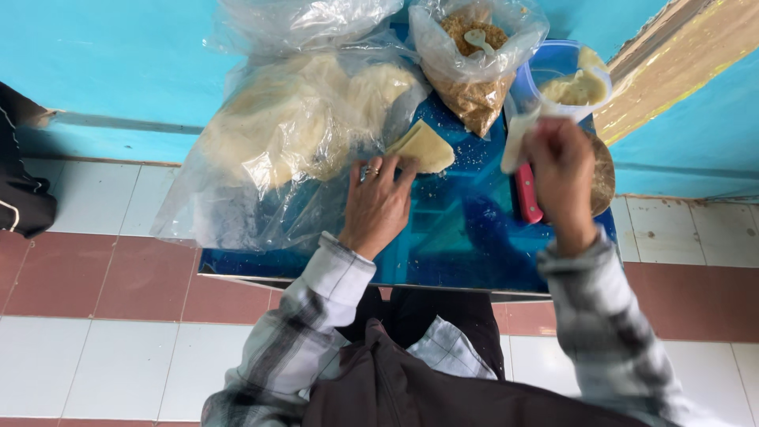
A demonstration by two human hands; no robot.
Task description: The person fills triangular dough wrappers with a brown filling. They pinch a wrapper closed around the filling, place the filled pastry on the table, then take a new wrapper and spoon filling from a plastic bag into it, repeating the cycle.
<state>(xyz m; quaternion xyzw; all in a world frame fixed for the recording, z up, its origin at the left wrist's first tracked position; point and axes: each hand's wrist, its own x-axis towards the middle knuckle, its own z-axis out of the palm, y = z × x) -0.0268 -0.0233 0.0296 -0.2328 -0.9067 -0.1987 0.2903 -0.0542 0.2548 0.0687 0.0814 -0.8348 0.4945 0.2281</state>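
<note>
The right hand grips a white strip over the blue tray; the left hand, fingers spread, presses the folded wrapper.

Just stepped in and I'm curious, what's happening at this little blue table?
A person works with both hands over the blue table. The left hand presses on a folded pale dough piece; the right hand holds a red-handled tool near a blue tub of pale paste. A bag of brown crumbs stands behind.
</note>
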